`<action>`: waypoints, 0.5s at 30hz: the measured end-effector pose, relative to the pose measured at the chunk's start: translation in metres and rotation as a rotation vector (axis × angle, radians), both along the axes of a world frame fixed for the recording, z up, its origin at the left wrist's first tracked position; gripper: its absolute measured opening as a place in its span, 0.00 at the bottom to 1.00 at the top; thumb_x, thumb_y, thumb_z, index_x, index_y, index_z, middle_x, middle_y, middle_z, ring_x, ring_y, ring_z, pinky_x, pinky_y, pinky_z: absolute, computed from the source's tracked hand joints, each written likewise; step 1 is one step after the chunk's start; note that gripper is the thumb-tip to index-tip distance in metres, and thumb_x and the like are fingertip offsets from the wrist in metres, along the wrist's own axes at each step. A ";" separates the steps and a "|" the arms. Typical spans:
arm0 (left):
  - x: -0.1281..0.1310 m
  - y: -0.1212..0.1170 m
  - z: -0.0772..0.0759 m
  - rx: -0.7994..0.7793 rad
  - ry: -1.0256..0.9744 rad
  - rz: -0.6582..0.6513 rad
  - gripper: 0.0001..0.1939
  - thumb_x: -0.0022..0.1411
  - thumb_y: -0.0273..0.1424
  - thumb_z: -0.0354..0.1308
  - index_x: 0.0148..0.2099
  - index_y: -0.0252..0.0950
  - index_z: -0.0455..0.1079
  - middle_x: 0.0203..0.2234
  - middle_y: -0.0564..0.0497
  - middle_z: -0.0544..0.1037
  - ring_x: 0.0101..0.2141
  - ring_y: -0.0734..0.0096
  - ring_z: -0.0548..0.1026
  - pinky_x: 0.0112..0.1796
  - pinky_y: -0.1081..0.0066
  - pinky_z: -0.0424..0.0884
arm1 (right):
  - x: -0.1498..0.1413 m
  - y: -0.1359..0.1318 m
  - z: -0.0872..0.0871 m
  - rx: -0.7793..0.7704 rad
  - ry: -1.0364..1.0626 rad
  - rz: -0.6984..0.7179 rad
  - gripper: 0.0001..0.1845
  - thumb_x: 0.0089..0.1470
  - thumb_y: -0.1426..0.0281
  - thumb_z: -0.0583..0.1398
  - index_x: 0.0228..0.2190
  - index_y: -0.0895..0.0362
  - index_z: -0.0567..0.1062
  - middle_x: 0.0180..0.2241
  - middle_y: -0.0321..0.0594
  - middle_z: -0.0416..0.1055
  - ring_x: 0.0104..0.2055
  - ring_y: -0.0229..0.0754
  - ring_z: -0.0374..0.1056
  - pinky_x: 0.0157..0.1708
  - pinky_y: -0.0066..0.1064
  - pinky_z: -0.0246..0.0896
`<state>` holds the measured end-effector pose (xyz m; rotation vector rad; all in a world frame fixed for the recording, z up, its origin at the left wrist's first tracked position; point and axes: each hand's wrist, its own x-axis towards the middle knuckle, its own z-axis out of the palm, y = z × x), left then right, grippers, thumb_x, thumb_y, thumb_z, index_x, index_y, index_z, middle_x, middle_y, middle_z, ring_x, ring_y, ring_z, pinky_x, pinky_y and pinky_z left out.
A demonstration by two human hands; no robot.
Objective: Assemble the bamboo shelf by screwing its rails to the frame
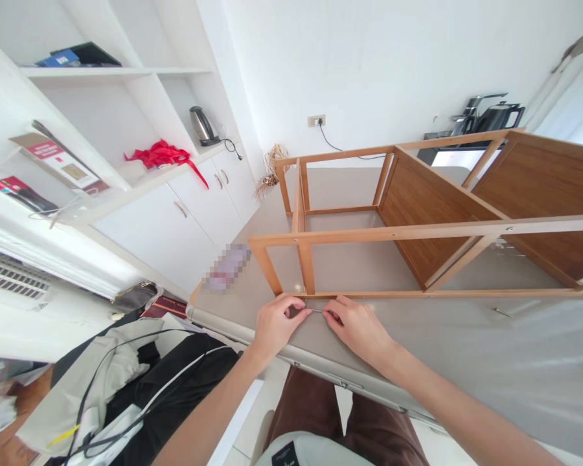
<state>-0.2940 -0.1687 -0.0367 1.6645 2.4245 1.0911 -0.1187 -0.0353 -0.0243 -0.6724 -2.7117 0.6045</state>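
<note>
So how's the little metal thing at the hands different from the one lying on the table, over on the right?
The held piece is pinched by the right hand, with the left hand at its other end; the loose piece lies untouched on the table. The held piece is partly covered; the loose piece isn't. Both look thin and silvery.

Right of the right fingers (341, 303), the front strip of the desk (447, 343) gives free room, with one small metal piece (502, 312) in the way. The wooden frame (418, 231) bars the far side; from above, fingers could pass between its rails, until the brown panel (432, 200) stops them. At left, a blurred object (227, 267) perhaps narrows the passage.
</note>
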 end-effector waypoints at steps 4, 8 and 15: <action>-0.003 0.000 0.003 -0.017 0.173 -0.086 0.06 0.67 0.37 0.64 0.42 0.42 0.79 0.37 0.55 0.81 0.26 0.77 0.75 0.31 0.75 0.70 | -0.003 -0.001 -0.002 -0.001 0.017 -0.011 0.08 0.65 0.72 0.58 0.35 0.54 0.78 0.33 0.35 0.74 0.30 0.38 0.72 0.30 0.29 0.55; -0.001 0.003 0.009 -0.073 0.391 -0.220 0.08 0.71 0.32 0.58 0.47 0.44 0.79 0.40 0.53 0.80 0.32 0.72 0.78 0.34 0.72 0.71 | -0.005 0.000 -0.006 0.008 0.059 -0.008 0.07 0.64 0.73 0.58 0.34 0.54 0.76 0.31 0.35 0.75 0.29 0.38 0.71 0.29 0.29 0.54; 0.013 0.011 0.023 -0.218 0.600 -0.329 0.08 0.72 0.24 0.54 0.45 0.37 0.75 0.37 0.50 0.77 0.34 0.67 0.78 0.33 0.69 0.70 | -0.004 0.003 -0.012 0.030 0.100 0.010 0.06 0.63 0.73 0.59 0.34 0.54 0.75 0.31 0.34 0.74 0.28 0.38 0.70 0.28 0.30 0.54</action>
